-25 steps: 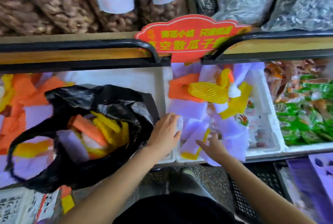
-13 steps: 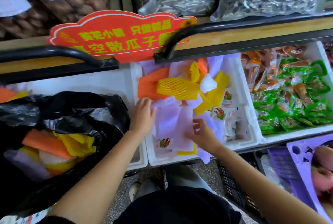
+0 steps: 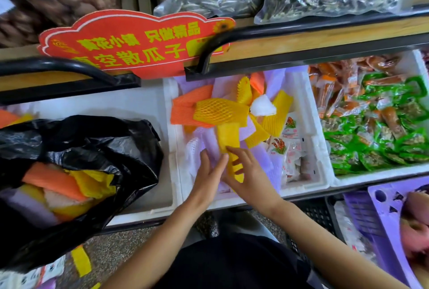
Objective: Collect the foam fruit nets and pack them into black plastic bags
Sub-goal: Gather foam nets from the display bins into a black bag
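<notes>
A white foam bin (image 3: 308, 126) in the middle holds a heap of foam fruit nets: a yellow net (image 3: 220, 112) on top, an orange net (image 3: 185, 110) to its left, pale purple nets (image 3: 260, 156) beneath. My right hand (image 3: 248, 177) has its fingers around a long yellow net (image 3: 231, 142) at the bin's front. My left hand (image 3: 209, 175) lies flat against the same bunch, fingers apart. At the left an open black plastic bag (image 3: 111, 149) holds orange, yellow and purple nets.
A red sign (image 3: 134, 42) and a black rail (image 3: 278, 31) run above the bins. Green and orange snack packets (image 3: 376, 123) fill the right bin. A purple crate (image 3: 390, 226) stands at lower right. One yellow net (image 3: 81, 261) lies on the floor.
My two hands came together at the front of the middle bin, and the right hand took hold of a long yellow net. The view shifted slightly.
</notes>
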The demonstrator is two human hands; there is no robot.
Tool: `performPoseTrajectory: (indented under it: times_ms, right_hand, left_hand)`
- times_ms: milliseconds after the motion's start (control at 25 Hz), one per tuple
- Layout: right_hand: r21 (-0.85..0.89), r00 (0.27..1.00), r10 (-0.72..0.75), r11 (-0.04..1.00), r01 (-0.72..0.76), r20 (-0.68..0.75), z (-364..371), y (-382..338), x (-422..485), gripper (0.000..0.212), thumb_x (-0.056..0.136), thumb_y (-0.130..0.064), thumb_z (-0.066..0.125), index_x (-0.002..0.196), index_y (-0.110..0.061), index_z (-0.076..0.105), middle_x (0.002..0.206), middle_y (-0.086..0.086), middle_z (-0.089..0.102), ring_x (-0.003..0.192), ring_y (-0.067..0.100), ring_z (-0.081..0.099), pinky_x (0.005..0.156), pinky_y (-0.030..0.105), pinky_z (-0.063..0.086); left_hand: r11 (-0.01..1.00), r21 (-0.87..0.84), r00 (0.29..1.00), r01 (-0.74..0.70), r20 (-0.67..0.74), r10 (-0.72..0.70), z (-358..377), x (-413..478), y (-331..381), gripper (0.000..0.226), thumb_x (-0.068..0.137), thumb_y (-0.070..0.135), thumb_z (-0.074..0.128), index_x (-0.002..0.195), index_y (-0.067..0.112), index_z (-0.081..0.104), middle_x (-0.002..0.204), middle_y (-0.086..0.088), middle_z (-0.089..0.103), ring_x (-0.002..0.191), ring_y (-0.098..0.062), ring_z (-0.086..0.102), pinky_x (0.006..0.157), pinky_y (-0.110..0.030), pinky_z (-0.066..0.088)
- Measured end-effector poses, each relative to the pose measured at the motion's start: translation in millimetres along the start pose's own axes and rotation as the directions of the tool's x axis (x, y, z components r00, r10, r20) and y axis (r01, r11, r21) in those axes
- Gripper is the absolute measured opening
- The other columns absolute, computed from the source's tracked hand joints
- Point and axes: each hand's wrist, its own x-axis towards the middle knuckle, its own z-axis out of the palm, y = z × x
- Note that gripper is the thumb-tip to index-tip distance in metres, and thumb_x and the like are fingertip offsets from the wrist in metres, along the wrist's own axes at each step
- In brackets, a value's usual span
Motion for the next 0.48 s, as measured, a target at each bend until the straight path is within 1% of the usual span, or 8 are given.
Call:
performPoseTrajectory:
  times_ms: [40, 120, 200, 240, 280, 360, 400, 480]
  right_hand:
    - [0.002, 0.998, -0.029, 1.000, 0.029, 0.046, 2, 1, -2, 0.050, 0.085, -0.025, 0.067, 0.131, -0.019, 0.047, 0.118, -0.009, 0.049, 0.096, 0.001, 0.053, 0.080, 0.014, 0.046]
    - [0.054, 0.996, -0.005, 0.999, 0.000, 0.090, -5, 7, -5, 0.043, 0.087, -0.019, 0.064, 0.127, -0.021, 0.050, 0.119, -0.006, 0.054, 0.102, 0.000, 0.053, 0.087, 0.016, 0.042]
    - [0.023, 0.995, 0.092, 0.996, -0.091, -0.042, -17, 24, -8, 0.043, 0.088, -0.017, 0.064, 0.128, -0.016, 0.048, 0.123, -0.001, 0.054, 0.111, 0.007, 0.050, 0.094, 0.023, 0.040]
    - [-0.057, 0.981, 0.158, 0.985, -0.165, -0.109, -24, 39, -7, 0.051, 0.087, -0.020, 0.066, 0.132, -0.011, 0.044, 0.127, 0.005, 0.051, 0.117, 0.015, 0.047, 0.098, 0.027, 0.038]
    - [-0.159, 0.962, 0.239, 0.953, -0.258, -0.129, -31, 53, -5, 0.063, 0.085, -0.026, 0.068, 0.136, -0.007, 0.037, 0.133, 0.010, 0.046, 0.124, 0.022, 0.041, 0.101, 0.031, 0.035]
    - [-0.357, 0.909, 0.413, 0.843, -0.403, -0.051, -38, 78, -5, 0.091, 0.079, -0.042, 0.071, 0.144, -0.002, 0.021, 0.143, 0.016, 0.033, 0.133, 0.030, 0.029, 0.107, 0.038, 0.029]
    - [-0.426, 0.881, 0.472, 0.796, -0.430, -0.009, -38, 86, -4, 0.099, 0.077, -0.048, 0.071, 0.145, -0.002, 0.016, 0.146, 0.016, 0.029, 0.135, 0.031, 0.026, 0.109, 0.039, 0.026]
    - [-0.465, 0.867, 0.498, 0.773, -0.431, 0.023, -32, 94, -2, 0.099, 0.076, -0.049, 0.071, 0.145, -0.004, 0.017, 0.146, 0.013, 0.033, 0.134, 0.032, 0.029, 0.107, 0.038, 0.029]
  left_hand:
    - [0.998, -0.054, 1.000, 0.023, -0.015, -0.024, -2, 2, -3, 0.019, 0.092, 0.018, 0.057, 0.105, 0.014, 0.043, 0.091, 0.002, 0.059, 0.077, 0.002, 0.062, 0.070, -0.015, 0.046]
    - [0.999, -0.046, 0.995, 0.026, -0.097, -0.031, -10, 7, -12, 0.023, 0.087, 0.014, 0.065, 0.102, 0.015, 0.048, 0.094, 0.002, 0.063, 0.083, -0.005, 0.063, 0.074, -0.022, 0.049]
    - [0.999, -0.009, 0.985, 0.038, -0.169, -0.039, -19, 10, -19, 0.020, 0.087, 0.016, 0.065, 0.102, 0.016, 0.051, 0.097, 0.001, 0.064, 0.089, -0.012, 0.062, 0.081, -0.032, 0.049]
    - [0.999, 0.005, 0.979, 0.046, -0.198, -0.044, -22, 11, -22, 0.020, 0.087, 0.018, 0.065, 0.102, 0.016, 0.052, 0.098, 0.001, 0.064, 0.091, -0.014, 0.062, 0.083, -0.034, 0.048]
    - [0.999, 0.012, 0.974, 0.051, -0.220, -0.047, -24, 11, -24, 0.021, 0.087, 0.020, 0.066, 0.103, 0.016, 0.052, 0.098, 0.002, 0.064, 0.092, -0.015, 0.062, 0.084, -0.035, 0.048]
    - [0.998, 0.026, 0.969, 0.062, -0.243, -0.053, -25, 9, -29, 0.023, 0.086, 0.025, 0.068, 0.101, 0.017, 0.052, 0.097, 0.002, 0.064, 0.092, -0.015, 0.062, 0.085, -0.036, 0.047]
    - [0.997, 0.031, 0.967, 0.066, -0.248, -0.057, -24, 7, -30, 0.020, 0.086, 0.023, 0.067, 0.098, 0.017, 0.052, 0.095, 0.002, 0.064, 0.090, -0.015, 0.062, 0.084, -0.037, 0.047]
    - [0.994, 0.059, 0.967, 0.093, -0.242, -0.076, -21, 3, -33, 0.017, 0.088, 0.020, 0.065, 0.097, 0.015, 0.051, 0.091, 0.000, 0.063, 0.085, -0.015, 0.061, 0.081, -0.036, 0.046]
